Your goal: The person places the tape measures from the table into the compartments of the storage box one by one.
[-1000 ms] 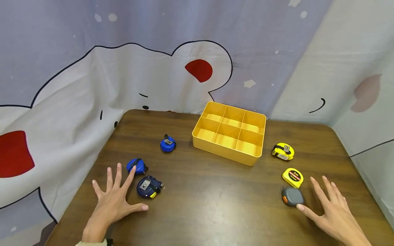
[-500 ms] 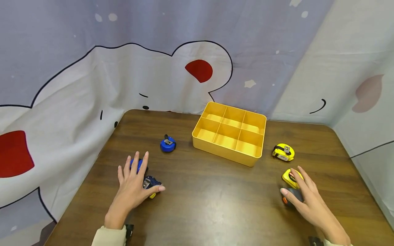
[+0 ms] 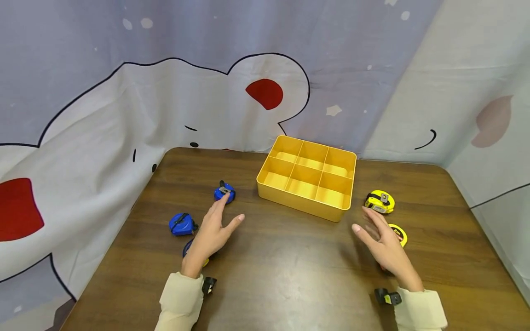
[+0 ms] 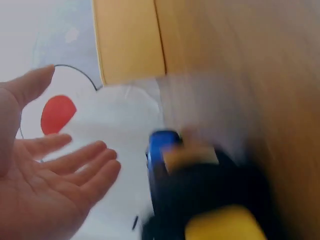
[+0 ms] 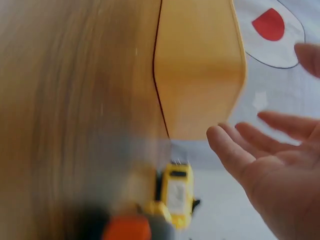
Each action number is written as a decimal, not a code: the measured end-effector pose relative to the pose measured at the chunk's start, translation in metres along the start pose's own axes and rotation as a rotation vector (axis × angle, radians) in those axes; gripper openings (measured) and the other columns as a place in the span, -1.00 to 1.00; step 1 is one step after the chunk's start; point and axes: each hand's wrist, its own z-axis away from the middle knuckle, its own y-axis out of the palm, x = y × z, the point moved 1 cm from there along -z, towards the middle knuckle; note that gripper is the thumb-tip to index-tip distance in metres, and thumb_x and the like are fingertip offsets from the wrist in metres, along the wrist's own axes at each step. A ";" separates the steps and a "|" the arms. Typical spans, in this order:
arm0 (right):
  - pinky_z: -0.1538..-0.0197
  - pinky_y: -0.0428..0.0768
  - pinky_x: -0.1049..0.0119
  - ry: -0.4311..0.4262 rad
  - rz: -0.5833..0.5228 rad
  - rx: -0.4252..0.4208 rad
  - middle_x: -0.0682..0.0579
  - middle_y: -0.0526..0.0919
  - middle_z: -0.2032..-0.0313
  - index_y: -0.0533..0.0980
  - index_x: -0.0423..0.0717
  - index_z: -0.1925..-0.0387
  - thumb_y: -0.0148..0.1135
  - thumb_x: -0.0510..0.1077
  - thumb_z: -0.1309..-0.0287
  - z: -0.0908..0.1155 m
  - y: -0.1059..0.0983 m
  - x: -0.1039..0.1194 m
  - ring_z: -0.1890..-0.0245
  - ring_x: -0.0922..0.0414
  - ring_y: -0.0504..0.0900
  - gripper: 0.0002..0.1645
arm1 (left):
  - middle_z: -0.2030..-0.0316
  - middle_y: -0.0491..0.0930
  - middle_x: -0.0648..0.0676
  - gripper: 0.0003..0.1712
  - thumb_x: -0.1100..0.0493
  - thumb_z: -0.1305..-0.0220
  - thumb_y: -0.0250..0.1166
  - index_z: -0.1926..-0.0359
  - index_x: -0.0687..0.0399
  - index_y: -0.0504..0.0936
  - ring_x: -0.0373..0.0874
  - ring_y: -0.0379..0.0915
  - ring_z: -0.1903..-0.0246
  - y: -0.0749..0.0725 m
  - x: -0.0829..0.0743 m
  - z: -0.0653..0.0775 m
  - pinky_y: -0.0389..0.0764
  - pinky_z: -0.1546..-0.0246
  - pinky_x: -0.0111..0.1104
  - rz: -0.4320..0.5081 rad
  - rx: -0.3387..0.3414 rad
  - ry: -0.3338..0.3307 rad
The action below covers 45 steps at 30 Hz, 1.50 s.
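My left hand [image 3: 211,234] is held over the table with fingers straight and thumb spread, holding nothing. Its fingertips overlap a blue tape measure [image 3: 224,195] in the head view. Another blue tape measure [image 3: 181,225] lies to its left, and a navy tape measure [image 3: 187,248] is mostly hidden below the wrist. On the other side, my right hand [image 3: 387,250] hovers with relaxed fingers, also holding nothing. Beyond its fingertips lies a yellow tape measure [image 3: 380,201] with a black strap. The hand partly covers a second yellow one [image 3: 400,233] and nearly hides a grey tape measure [image 5: 160,227] with an orange button.
A yellow divided box [image 3: 298,205] stands at the back middle of the wooden table [image 3: 285,276], between and beyond both hands. Its visible compartments hold nothing. Behind the table hangs a printed curtain [image 3: 198,101].
Both hands have moved inward and forward: the left to the right, past the nearer tape measures, the right to the left. The tape measures and box keep their places.
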 end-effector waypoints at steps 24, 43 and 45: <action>-0.11 0.33 0.56 0.184 -0.373 -0.045 -0.22 0.11 -0.34 -0.06 -0.20 -0.40 -0.02 -0.17 -0.27 -0.061 0.027 -0.008 -0.31 -0.09 0.15 -0.25 | -0.38 0.04 0.09 -0.03 -0.36 -0.14 0.07 -0.43 -0.11 -0.09 0.01 0.05 -0.32 0.072 -0.006 -0.083 0.20 -0.23 -0.06 0.512 -0.006 -0.157; -0.02 0.38 0.57 0.045 -0.497 0.225 -0.31 -0.15 -0.36 -0.28 -0.25 -0.39 -0.14 -0.46 -0.03 -0.049 0.009 -0.010 -0.31 -0.23 -0.05 -0.08 | 0.43 0.58 0.04 -0.38 -0.29 -0.25 -0.02 0.03 0.11 0.57 -0.11 0.48 0.41 0.040 -0.006 -0.062 0.52 0.34 -0.30 0.300 0.058 -0.135; -0.06 0.33 0.58 0.023 -0.510 0.335 -0.27 -0.31 -0.39 -0.39 -0.19 -0.40 -0.10 -0.46 -0.04 -0.045 0.004 -0.011 -0.34 -0.24 -0.20 0.00 | 0.38 0.59 0.04 -0.35 -0.30 -0.26 -0.06 0.00 0.11 0.57 -0.12 0.47 0.38 0.036 -0.007 -0.060 0.53 0.30 -0.27 0.245 0.086 -0.126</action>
